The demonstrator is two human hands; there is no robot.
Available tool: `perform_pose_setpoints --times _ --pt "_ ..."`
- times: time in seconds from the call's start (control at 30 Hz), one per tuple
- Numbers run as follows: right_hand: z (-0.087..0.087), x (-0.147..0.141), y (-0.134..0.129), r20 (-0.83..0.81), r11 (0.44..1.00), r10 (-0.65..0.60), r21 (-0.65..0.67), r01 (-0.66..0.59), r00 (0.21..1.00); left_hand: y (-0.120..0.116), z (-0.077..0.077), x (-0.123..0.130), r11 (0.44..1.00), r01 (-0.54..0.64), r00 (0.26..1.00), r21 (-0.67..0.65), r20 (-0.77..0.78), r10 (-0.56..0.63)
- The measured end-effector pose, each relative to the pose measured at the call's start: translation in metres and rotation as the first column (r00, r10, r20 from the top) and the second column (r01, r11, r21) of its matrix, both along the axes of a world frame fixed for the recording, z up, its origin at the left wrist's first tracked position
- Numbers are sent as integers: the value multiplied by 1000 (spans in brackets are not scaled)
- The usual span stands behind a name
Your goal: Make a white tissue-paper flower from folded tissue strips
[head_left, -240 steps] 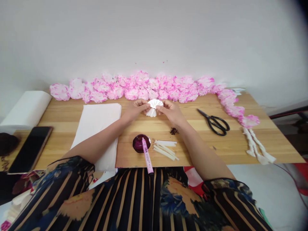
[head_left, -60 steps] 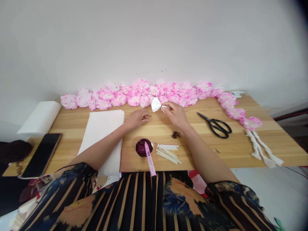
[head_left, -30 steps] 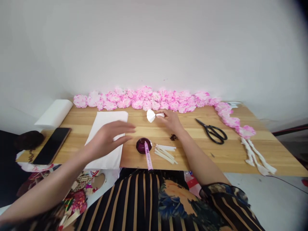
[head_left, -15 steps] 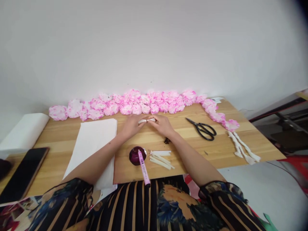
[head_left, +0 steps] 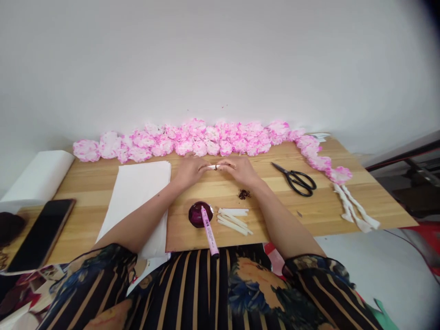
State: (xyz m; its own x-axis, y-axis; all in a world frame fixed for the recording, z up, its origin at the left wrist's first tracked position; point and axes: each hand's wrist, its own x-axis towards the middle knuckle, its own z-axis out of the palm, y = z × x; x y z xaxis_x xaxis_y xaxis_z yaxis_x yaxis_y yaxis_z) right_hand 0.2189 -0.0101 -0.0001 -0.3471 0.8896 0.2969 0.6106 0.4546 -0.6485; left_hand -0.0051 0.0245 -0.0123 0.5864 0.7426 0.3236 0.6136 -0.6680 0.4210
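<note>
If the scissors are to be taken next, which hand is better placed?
Likely the right hand: the scissors lie on its side, while the left hand is farther away. Both hands hold the white paper.

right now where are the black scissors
In the head view, the black scissors lie on the wooden table at right, between the right hand and the right end of the pink garland.

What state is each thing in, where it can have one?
Folded paper: gathered narrow, dark tie at middle
Left hand: pinching one end
Right hand: pinching the other
Scissors: blades shut
Dish: purple inside
Marker: resting across dish, capping unclear
Phone: screen dark
Sheets: stacked flat
Sticks: loose pile
Dark bits: heaped
Flowers: fluffed out
</note>
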Motion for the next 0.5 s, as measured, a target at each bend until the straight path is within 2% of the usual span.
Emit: perform_pose_setpoints --times 0.13,0.27,0.4,0.5 --pt "0 5 4 -123 996 18 -83 -28 992 -1 -2 0 998 -20 999 63 44 17" --pt "-4 10 7 -267 983 -34 -181 -15 963 -3 -4 0 996 -79 993 50 88 74" --pt "-7 7 7 -235 987 -58 -162 20 970 -6 -4 3 997 -71 985 40 159 64" --pt "-7 2 4 -217 986 -19 -166 -18 976 -8 -4 5 999 -39 977 -35 208 45"
